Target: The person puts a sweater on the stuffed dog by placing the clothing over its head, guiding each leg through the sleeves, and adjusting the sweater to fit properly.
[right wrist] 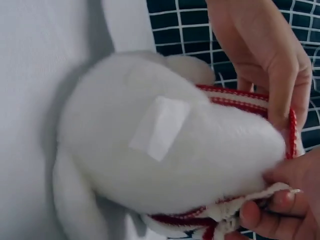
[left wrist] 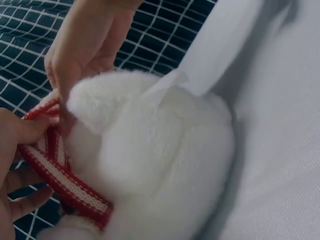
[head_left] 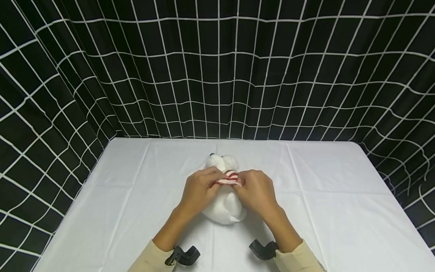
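A white plush bear (head_left: 224, 196) lies on the white tablecloth (head_left: 340, 211), near its middle, head pointing away from the person and rump toward them. Around the bear's neck sits a red-and-white striped scarf (head_left: 230, 179), and both hands work on it. The left hand (head_left: 200, 189), at the bear's left flank, has its fingers curled and pinches the knitted band; the left wrist view shows the band (left wrist: 60, 180) drawn taut between the two hands. The right hand (head_left: 256, 190), on the bear's other flank, grips the band's far stretch with bent fingers, and the right wrist view shows its fingertips (right wrist: 260, 217) clamping the fringed end under the bear's body (right wrist: 165, 150). As a judgement, the scarf is already looped round the neck but not settled: whether it is being tightened or loosened cannot be told. A white fabric tag (right wrist: 159, 127) sits on the bear's back. Behind the bear, a black curtain with a white grid (head_left: 217, 68) closes the table in at the back and both sides.
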### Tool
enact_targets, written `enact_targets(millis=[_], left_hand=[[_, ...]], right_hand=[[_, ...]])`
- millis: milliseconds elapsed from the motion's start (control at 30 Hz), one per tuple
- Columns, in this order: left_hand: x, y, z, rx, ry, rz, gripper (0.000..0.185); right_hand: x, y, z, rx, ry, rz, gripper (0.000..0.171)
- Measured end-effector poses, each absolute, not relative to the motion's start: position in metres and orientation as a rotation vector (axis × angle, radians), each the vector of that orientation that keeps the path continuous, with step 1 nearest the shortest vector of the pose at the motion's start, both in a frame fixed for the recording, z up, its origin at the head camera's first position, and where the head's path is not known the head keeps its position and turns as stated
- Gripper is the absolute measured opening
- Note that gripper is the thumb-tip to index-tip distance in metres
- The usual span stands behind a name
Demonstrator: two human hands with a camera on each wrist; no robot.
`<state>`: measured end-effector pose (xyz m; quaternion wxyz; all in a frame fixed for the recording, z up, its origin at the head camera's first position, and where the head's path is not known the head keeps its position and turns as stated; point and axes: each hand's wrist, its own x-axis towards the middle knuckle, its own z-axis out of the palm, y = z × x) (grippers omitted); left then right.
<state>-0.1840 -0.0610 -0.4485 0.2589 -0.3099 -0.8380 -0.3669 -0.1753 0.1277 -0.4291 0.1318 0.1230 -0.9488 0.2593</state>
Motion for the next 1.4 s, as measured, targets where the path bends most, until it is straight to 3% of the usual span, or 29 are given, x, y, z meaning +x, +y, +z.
enact_targets(millis=[167, 400, 600, 767, 933, 1267, 1400], left_hand=[[-0.186, -0.063, -0.446, -0.861, -2.296, -0.972, 0.023], [-0.187, -0.07, -0.441, -1.091, -2.384, -0.968, 0.014], [-0.189, -0.074, -0.445, -1.125, -2.464, -0.932, 0.007], [-0.191, -0.072, -0.452, -1.033, -2.504, -0.914, 0.018], [-0.192, -0.069, -0.456, -0.926, -2.509, -0.908, 0.032], [-0.194, -0.063, -0.465, -0.866, -2.445, -0.838, 0.031], [-0.194, -0.062, -0.467, -0.837, -2.447, -0.827, 0.032]], right_hand=[[-0.179, 0.128, -0.435, 0.294, -2.713, 0.743, 0.037], [-0.184, 0.133, -0.442, 0.18, -2.688, 0.685, 0.031], [-0.19, 0.135, -0.448, 0.215, -2.647, 0.8, 0.011], [-0.192, 0.137, -0.444, 0.324, -2.677, 0.941, 0.037], [-0.193, 0.142, -0.438, 0.424, -2.71, 1.119, 0.045], [-0.184, 0.128, -0.435, 0.323, -2.688, 0.742, 0.033], [-0.187, 0.147, -0.426, 0.494, -2.757, 1.082, 0.033]])
